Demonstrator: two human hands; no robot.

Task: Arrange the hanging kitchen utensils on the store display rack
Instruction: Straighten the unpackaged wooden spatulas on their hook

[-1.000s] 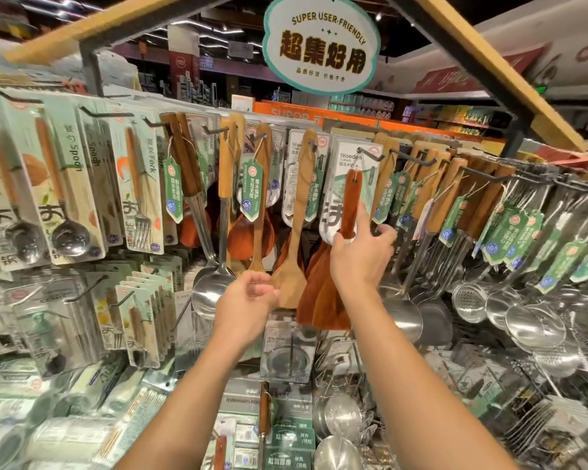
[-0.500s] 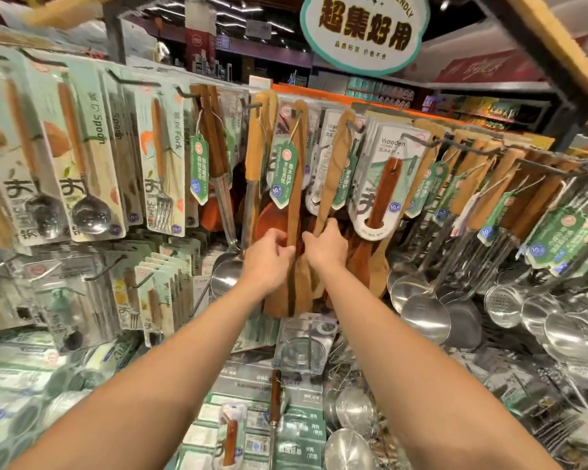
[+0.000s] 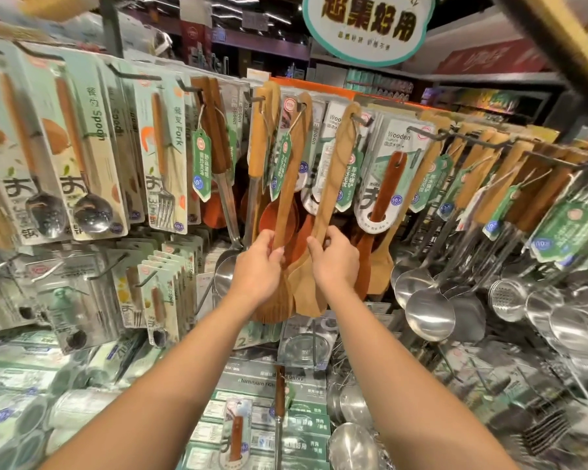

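At mid-rack | left hand grip pinching one wooden spatula, right hand pinching its neighbour | risk: a sideways tug could slip either loop off its hook, tangling tags.

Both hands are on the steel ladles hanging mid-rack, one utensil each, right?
Not the steel ladles. The head view shows the left hand and right hand each holding a wooden spatula hanging mid-rack. The steel ladles hang untouched further right.
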